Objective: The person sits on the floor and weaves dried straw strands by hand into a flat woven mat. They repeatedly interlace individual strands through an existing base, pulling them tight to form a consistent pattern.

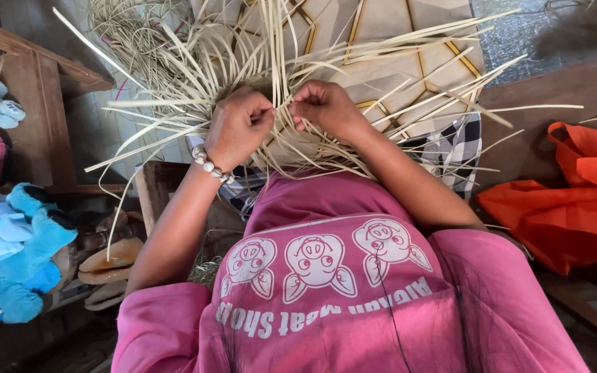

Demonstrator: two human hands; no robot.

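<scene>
Both the left hand (238,128) and the right hand (325,109) are clenched, each pinching pale palm strips (278,69) of the half-woven piece (291,148) between fingertips, an orange bag (575,200) nearby

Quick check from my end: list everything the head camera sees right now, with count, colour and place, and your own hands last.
woven strip work: one, pale straw, centre, under both hands, loose strips fanning outward
strip bundle: one heap, pale straw, top left on the floor
checked cloth: one, black and white, right of the weaving
bag: one, orange, right edge
soft toys: several, mostly blue, left edge
wooden bench: one, brown, upper left
sandals: count unclear, tan, lower left
shirt: one, pink with pig pictures, bottom centre
bracelet: one, white beads, left wrist
left hand: pinching strips, grip closed
right hand: pinching strips, grip closed
</scene>
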